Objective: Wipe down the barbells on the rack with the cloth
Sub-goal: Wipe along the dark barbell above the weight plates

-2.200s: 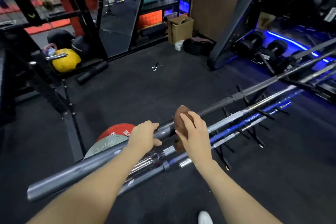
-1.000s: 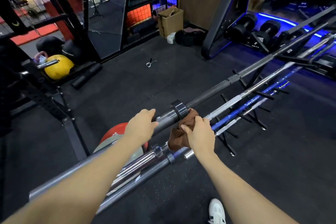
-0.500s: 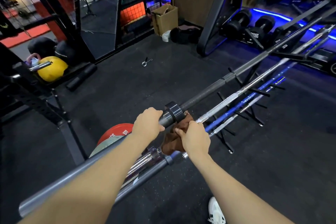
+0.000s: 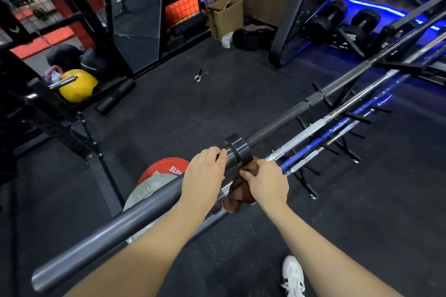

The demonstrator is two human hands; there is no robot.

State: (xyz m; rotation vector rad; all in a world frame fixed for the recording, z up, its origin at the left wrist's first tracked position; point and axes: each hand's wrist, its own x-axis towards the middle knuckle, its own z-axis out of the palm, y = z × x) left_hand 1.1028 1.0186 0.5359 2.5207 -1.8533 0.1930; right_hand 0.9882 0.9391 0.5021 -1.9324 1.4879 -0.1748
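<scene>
A long dark grey barbell (image 4: 135,220) runs from the lower left to the upper right on a black rack (image 4: 307,179). My left hand (image 4: 205,173) is wrapped over its sleeve just left of the collar (image 4: 239,150). My right hand (image 4: 266,183) grips a brown cloth (image 4: 237,191) that hangs just below the collar. Below the top bar lie a chrome barbell (image 4: 311,131) and a blue barbell (image 4: 321,138); their near ends are hidden by my hands and the cloth.
Red and grey weight plates (image 4: 159,176) lean under the bar. A spring clip (image 4: 199,76) lies on the black floor. Dumbbells (image 4: 347,23) sit on a rack at the upper right, a cardboard box (image 4: 225,17) stands at the back, and a yellow ball (image 4: 77,85) rests at left. My white shoe (image 4: 293,277) shows below.
The cloth has moved from on top of the bar's sleeve to under the collar, now hanging lower. My left hand slid along the sleeve toward the collar. The view shifted closer.
</scene>
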